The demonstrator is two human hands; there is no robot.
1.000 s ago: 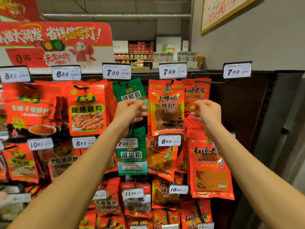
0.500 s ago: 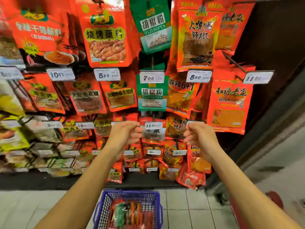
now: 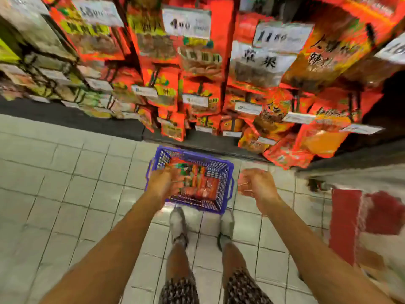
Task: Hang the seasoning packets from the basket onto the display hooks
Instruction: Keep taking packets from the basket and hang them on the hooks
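Seasoning packets (image 3: 197, 183), red, green and orange and too blurred to read, lie piled in a purple plastic basket (image 3: 221, 172) that stands on the tiled floor (image 3: 65, 183) just in front of the person's two grey shoes (image 3: 178, 224). The left hand (image 3: 165, 183) hangs over the basket's left rim, fingers curled downward above the packets; motion blur hides whether its grip has closed on anything. The right hand (image 3: 255, 185) is just beside the basket's right handle, outside the rim, fingers curled loosely inward with nothing seen in its grip. Both bare forearms reach forward and down from the bottom corners of the frame, above legs in patterned shorts (image 3: 179, 290).

Beyond the basket rises the display rack (image 3: 197, 62), crowded with mostly red and orange packets hanging in rows behind white price tags. One tag (image 3: 186, 24) reads roughly "400", another (image 3: 282, 37) roughly "11" followed by smaller digits; large Chinese characters show on a pale packet (image 3: 260, 62) beneath it, though the smearing leaves most print unreadable. A red and white object (image 3: 368, 216) sits at the right edge.
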